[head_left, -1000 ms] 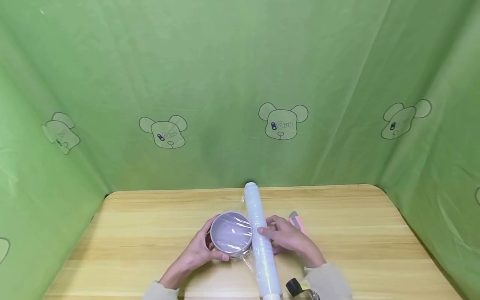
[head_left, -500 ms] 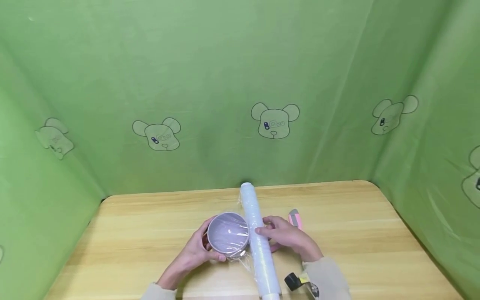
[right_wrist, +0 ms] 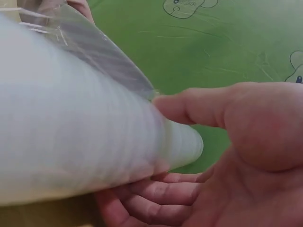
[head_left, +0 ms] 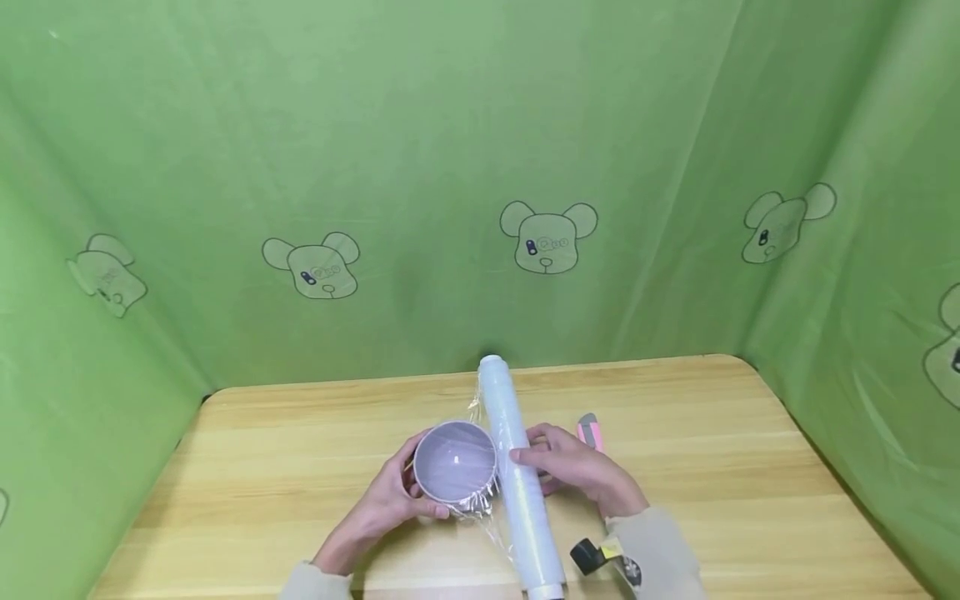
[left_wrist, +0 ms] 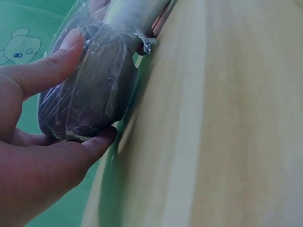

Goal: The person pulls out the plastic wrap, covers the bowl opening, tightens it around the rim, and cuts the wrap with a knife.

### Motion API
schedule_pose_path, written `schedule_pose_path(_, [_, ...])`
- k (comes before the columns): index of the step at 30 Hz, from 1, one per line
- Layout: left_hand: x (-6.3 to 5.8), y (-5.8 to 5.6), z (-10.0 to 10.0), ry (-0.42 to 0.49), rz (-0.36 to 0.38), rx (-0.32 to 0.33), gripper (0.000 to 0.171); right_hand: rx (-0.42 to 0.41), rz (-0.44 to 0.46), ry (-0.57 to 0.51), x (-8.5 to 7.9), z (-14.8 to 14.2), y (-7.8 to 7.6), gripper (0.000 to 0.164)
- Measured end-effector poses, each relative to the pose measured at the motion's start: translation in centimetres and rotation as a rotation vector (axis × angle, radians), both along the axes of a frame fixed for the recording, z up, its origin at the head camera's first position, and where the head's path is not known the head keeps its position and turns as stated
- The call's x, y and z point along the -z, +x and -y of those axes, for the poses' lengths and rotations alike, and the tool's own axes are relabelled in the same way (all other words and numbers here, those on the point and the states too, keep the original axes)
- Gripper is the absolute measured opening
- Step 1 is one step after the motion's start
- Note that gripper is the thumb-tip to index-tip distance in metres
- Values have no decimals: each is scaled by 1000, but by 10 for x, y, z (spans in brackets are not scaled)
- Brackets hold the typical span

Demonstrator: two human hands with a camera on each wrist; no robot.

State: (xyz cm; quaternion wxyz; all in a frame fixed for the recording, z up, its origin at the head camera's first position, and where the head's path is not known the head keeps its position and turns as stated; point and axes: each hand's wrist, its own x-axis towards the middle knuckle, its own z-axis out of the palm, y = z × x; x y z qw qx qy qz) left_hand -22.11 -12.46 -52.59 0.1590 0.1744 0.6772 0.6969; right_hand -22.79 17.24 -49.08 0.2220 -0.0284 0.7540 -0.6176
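A light purple-grey bowl has clear cling film stretched over its mouth and down its side. My left hand holds it from the left, thumb at the near side and fingers round the far side. In the left wrist view, crinkled film covers the bowl's wall, and the fingertips press under it. The cling film roll lies lengthwise just right of the bowl, joined to it by film. My right hand grips the roll from the right, thumb on top and fingers curled underneath, as the right wrist view shows.
A pink and grey box cutter lies on the wooden table behind the right hand. A black wrist camera sticks out from the right sleeve. Green curtains with bear-head prints enclose the table at the back and sides.
The film over the bowl's mouth looks smoother, with fewer wrinkles, and bunches more at the lower right rim. Both hands keep their hold. The head view has shifted slightly.
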Motion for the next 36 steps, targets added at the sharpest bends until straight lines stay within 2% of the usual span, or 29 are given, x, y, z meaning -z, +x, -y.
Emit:
schedule_pose_path(7, [0, -1, 2, -7, 17, 1, 112, -42, 38, -109, 4, -6, -4, 74])
schedule_pose_path(12, [2, -2, 2, 6, 18, -9, 111, -49, 66, -164, 4, -11, -6, 78])
schedule_pose_path(20, [0, -4, 2, -20, 7, -11, 112, 23, 85, -152, 0, -16, -3, 80])
schedule_pose_path(26, [0, -4, 3, -36, 7, -15, 113, 82, 99, -84, -2, -19, 0, 88])
schedule_pose_path(32, [-1, -5, 7, -30, 6, -7, 113, 70, 108, -38, -5, -22, 2, 98])
schedule_pose_path(36, [0, -7, 8, -22, 1, 12, 112, 48, 68, 4, -7, -23, 2, 92])
